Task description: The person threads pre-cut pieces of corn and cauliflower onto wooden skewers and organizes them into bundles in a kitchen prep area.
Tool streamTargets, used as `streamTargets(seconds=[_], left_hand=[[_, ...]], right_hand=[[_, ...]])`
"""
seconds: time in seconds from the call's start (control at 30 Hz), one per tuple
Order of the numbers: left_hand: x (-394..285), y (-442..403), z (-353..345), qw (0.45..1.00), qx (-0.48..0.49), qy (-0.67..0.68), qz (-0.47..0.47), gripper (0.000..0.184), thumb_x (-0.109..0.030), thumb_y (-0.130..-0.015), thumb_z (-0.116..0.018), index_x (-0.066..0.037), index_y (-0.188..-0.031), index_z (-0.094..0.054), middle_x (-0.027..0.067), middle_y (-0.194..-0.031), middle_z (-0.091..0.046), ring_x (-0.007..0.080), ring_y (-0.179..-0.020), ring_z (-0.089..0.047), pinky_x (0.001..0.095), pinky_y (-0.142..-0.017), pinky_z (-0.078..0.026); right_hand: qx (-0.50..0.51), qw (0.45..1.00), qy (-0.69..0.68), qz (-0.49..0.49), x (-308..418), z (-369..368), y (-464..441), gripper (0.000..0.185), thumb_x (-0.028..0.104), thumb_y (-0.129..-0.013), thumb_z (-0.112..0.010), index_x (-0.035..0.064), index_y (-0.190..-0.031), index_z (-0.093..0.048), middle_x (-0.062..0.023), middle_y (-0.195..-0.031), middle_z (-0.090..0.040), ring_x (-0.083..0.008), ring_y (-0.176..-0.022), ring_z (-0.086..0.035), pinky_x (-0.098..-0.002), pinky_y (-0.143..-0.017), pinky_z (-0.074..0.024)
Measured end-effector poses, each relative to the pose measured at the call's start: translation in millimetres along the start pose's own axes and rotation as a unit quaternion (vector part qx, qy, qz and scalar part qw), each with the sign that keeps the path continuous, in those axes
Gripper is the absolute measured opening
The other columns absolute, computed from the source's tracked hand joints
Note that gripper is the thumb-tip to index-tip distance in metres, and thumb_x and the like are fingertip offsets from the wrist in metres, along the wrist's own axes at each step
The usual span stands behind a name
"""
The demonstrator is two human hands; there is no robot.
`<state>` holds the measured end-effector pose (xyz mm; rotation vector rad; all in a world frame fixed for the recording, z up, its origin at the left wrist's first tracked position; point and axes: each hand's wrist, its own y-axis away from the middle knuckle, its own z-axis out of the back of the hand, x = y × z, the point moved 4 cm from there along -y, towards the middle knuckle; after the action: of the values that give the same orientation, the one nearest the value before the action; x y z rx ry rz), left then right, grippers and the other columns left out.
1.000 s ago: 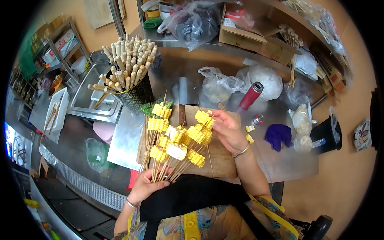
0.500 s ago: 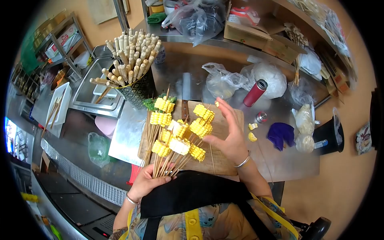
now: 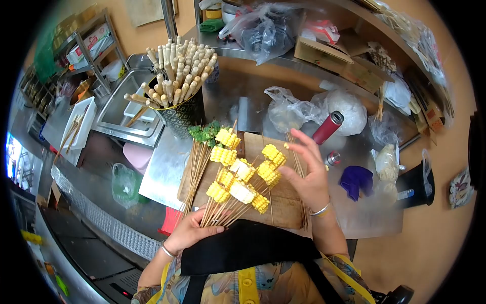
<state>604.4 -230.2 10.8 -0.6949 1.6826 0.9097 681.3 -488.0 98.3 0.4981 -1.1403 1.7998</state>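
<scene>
My left hand [image 3: 193,232] is closed round the lower ends of several bamboo skewers that fan upward. Chunks of yellow corn [image 3: 243,191] are threaded on their upper parts, some showing pale cut faces. To the right of the bunch, my right hand [image 3: 311,178] is raised with thumb and fingers apart. A tiny yellow bit shows by one of its fingertips. Beneath the corn lies a wooden cutting board [image 3: 286,205]. Skewers with green leaves [image 3: 203,133] rest along the board's left side, and a knife [image 3: 243,114] lies behind, its handle partly hidden by the corn.
A patterned bucket [image 3: 185,116] full of wooden-handled sticks stands at the back left, beside a sink [image 3: 114,121]. On the right are a red flask [image 3: 328,127], its cap [image 3: 333,158], a purple cloth [image 3: 356,181] and plastic bags [image 3: 347,109]. A shelf with boxes [image 3: 321,57] overhangs the back.
The view has shifted, and the corn skewers sit slightly farther right over the board. My right hand stays apart from them. Loose corn pieces beside the board are now hidden behind that hand.
</scene>
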Motion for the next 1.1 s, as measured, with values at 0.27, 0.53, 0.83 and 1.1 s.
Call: streamTargets(seconds=[0.27, 0.53, 0.83, 1.1], left_hand=[[-2.8, -0.4, -6.3, 0.996, 0.026, 0.077, 0.021, 0.041, -0.017, -0.092, -0.054, -0.003, -0.13, -0.045, 0.003, -0.126, -0.051, 0.0111, -0.114, -0.047, 0.0289, -0.095, -0.043], [2.8, 0.4, -5.9, 0.995, 0.024, 0.09, 0.027, 0.045, -0.021, -0.095, -0.049, -0.002, -0.134, -0.039, 0.0044, -0.13, -0.046, 0.0124, -0.116, -0.046, 0.0307, -0.096, -0.043], [8.7, -2.6, -2.3, 0.992, 0.036, 0.119, 0.014, 0.045, -0.019, -0.096, -0.046, -0.001, -0.135, -0.035, 0.0042, -0.131, -0.04, 0.0145, -0.118, -0.044, 0.0319, -0.095, -0.045], [-2.9, 0.2, 0.7, 0.996, 0.024, 0.087, 0.022, 0.047, -0.017, -0.094, -0.049, -0.002, -0.136, -0.034, 0.005, -0.127, -0.043, 0.0146, -0.114, -0.047, 0.0309, -0.093, -0.046]], right_hand=[[0.024, 0.988, 0.073, 0.132, 34.1, -5.1, -2.7, 0.018, 0.008, -0.073, -0.067, 0.0023, -0.09, -0.061, -0.0093, -0.101, -0.062, -0.0275, -0.094, -0.056, -0.0339, -0.082, -0.0442], [0.118, 0.975, 0.129, 0.134, 34.4, -28.5, -5.9, 0.029, 0.007, -0.073, -0.066, 0.0045, -0.101, -0.061, -0.0107, -0.107, -0.06, -0.0295, -0.104, -0.052, -0.0374, -0.09, -0.0419], [0.256, 0.951, 0.097, 0.142, 28.3, -39.0, -25.2, 0.045, 0.013, -0.07, -0.07, 0.0106, -0.114, -0.058, -0.0065, -0.11, -0.059, -0.0289, -0.111, -0.047, -0.0385, -0.094, -0.0394], [0.295, 0.92, 0.072, 0.248, 42.2, -29.5, -46.3, 0.028, 0.022, -0.071, -0.073, 0.0069, -0.091, -0.06, -0.0063, -0.091, -0.058, -0.0281, -0.106, -0.049, -0.0371, -0.089, -0.04]])
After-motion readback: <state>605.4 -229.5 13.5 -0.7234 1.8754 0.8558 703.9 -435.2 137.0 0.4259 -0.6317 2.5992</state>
